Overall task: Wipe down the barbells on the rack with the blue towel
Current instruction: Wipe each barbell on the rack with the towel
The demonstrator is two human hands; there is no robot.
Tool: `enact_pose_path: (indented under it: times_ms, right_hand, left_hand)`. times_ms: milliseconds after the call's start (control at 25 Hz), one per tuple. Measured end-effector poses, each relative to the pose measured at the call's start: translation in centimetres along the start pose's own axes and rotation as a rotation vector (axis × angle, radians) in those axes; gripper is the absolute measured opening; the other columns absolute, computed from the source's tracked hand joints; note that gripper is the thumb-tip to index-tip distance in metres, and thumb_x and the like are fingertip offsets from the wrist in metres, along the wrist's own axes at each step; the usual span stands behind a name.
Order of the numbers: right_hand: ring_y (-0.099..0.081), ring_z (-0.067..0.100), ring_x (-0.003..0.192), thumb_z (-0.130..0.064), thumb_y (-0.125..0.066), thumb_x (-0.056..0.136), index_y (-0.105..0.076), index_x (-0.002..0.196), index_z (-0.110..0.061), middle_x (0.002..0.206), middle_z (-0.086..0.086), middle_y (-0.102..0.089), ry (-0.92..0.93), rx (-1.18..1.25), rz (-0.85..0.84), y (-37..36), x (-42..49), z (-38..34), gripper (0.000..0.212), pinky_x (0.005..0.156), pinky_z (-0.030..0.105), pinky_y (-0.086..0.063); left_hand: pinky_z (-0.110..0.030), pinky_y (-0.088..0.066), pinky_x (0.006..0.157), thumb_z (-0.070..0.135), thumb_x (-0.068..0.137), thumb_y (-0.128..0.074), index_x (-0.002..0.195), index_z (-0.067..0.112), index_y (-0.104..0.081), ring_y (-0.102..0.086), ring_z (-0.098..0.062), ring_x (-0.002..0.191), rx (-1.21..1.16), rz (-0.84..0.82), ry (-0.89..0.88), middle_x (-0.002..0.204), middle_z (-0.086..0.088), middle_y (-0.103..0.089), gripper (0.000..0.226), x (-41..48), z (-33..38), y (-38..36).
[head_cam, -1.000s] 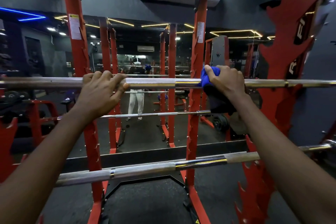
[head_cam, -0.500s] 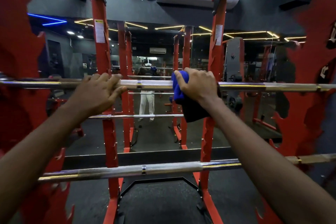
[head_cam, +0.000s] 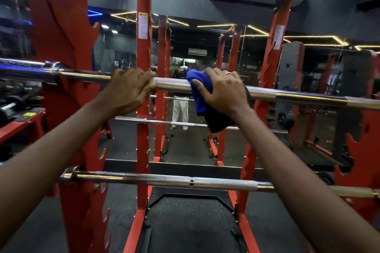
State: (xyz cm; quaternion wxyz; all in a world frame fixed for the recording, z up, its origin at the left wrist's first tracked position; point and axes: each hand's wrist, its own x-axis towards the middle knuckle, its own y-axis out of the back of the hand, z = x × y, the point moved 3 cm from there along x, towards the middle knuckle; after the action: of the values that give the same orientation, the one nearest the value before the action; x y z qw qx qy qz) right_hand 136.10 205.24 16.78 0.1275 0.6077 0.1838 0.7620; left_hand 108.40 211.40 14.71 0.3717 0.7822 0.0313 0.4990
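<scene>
Right hand (head_cam: pixel 224 92) clamps crumpled blue cloth towel (head_cam: pixel 200 90) round upper chromed steel barbell (head_cam: pixel 172 86); left hand (head_cam: pixel 129 90) grips bare shaft.
Bar lies left-right on red steel rack (head_cam: pixel 144 51); left hand near towel's left.

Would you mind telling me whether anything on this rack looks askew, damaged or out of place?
Nothing stands out. Both barbells sit across the red rack: the left hand holds the upper barbell, the right hand grips the blue towel around it, and the lower barbell lies untouched.

blue towel (head_cam: pixel 199 88), silver barbell (head_cam: pixel 172 85), red rack (head_cam: pixel 144 51).
</scene>
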Motion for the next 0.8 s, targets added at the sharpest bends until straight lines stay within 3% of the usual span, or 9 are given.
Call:
enact_pose_path:
  times_ms: [120, 240, 320, 400, 520, 600, 680, 800]
  right_hand:
    - [-0.068, 0.032, 0.079, -0.071, -0.03, 0.092, -0.067, 0.088, -0.02, 0.083, 0.008, -0.07, -0.408, 0.059, -0.148, 0.4, 0.7, 4.6, 0.063, 0.083, 0.044, -0.055]
    - [-0.066, 0.038, 0.098, -0.064, -0.035, 0.093, -0.069, 0.104, -0.012, 0.103, 0.013, -0.071, -0.649, -0.024, -0.275, -0.2, 2.5, 4.2, 0.063, 0.095, 0.046, -0.049]
    - [-0.066, 0.035, 0.093, -0.06, -0.033, 0.096, -0.067, 0.098, -0.013, 0.098, 0.012, -0.071, -0.604, -0.046, -0.237, -0.4, 2.9, 1.8, 0.059, 0.096, 0.046, -0.045]
    - [-0.064, 0.028, 0.084, -0.061, -0.031, 0.098, -0.064, 0.091, -0.017, 0.088, 0.005, -0.068, -0.395, -0.021, -0.117, -1.2, 2.3, -1.9, 0.055, 0.094, 0.044, -0.041]
    - [-0.061, 0.024, 0.092, -0.071, -0.04, 0.092, -0.06, 0.118, -0.023, 0.108, 0.0, -0.066, -0.04, -0.038, 0.04, -2.0, 0.4, -6.2, 0.058, 0.094, 0.042, -0.039]
    - [-0.062, 0.027, 0.101, -0.071, -0.05, 0.088, -0.054, 0.132, -0.025, 0.121, -0.001, -0.064, 0.115, 0.004, -0.042, -1.5, 0.0, -4.8, 0.064, 0.097, 0.042, -0.039]
    - [-0.065, 0.026, 0.094, -0.069, -0.05, 0.091, -0.055, 0.129, -0.026, 0.115, 0.0, -0.066, 0.148, 0.056, -0.123, -0.7, 0.0, -1.8, 0.058, 0.094, 0.041, -0.044]
    - [-0.064, 0.027, 0.072, -0.067, -0.033, 0.099, -0.061, 0.102, -0.02, 0.087, 0.003, -0.068, -0.08, 0.011, -0.005, -0.2, 0.1, 1.3, 0.054, 0.081, 0.045, -0.053]
  left_hand:
    - [-0.052, -0.033, 0.099, 0.05, 0.102, -0.026, 0.145, 0.026, -0.041, -0.055, -0.031, 0.112, 0.042, -0.029, -0.008, 0.124, -0.007, -0.059, 0.052, -1.3, -2.3, -0.1]
    - [-0.053, -0.03, 0.101, 0.056, 0.099, -0.026, 0.146, 0.028, -0.041, -0.053, -0.034, 0.113, 0.044, -0.053, 0.02, 0.127, -0.008, -0.057, 0.057, -1.1, -2.6, -0.7]
    - [-0.052, -0.027, 0.104, 0.061, 0.096, -0.024, 0.144, 0.028, -0.041, -0.051, -0.035, 0.116, 0.037, -0.049, 0.053, 0.129, -0.009, -0.055, 0.061, -1.0, -2.2, -0.9]
    - [-0.052, -0.024, 0.107, 0.064, 0.094, -0.02, 0.145, 0.029, -0.041, -0.048, -0.035, 0.121, 0.0, -0.079, 0.066, 0.131, -0.009, -0.053, 0.065, -1.0, -2.1, -0.7]
    - [-0.051, -0.024, 0.108, 0.068, 0.092, -0.017, 0.149, 0.031, -0.037, -0.047, -0.031, 0.124, -0.068, -0.156, 0.044, 0.133, -0.008, -0.053, 0.071, -0.8, -2.5, 0.0]
    - [-0.051, -0.028, 0.108, 0.07, 0.093, -0.018, 0.151, 0.032, -0.035, -0.049, -0.028, 0.124, -0.076, -0.173, 0.003, 0.134, -0.006, -0.055, 0.072, -1.1, -3.3, 0.5]
    - [-0.05, -0.031, 0.109, 0.07, 0.093, -0.02, 0.153, 0.032, -0.033, -0.051, -0.029, 0.125, -0.051, -0.175, -0.009, 0.136, -0.006, -0.055, 0.073, -1.6, -4.5, 0.9]
    - [-0.05, -0.031, 0.111, 0.07, 0.092, -0.019, 0.154, 0.03, -0.032, -0.05, -0.032, 0.129, 0.005, -0.176, 0.013, 0.139, -0.009, -0.054, 0.075, -2.1, -5.3, 0.9]
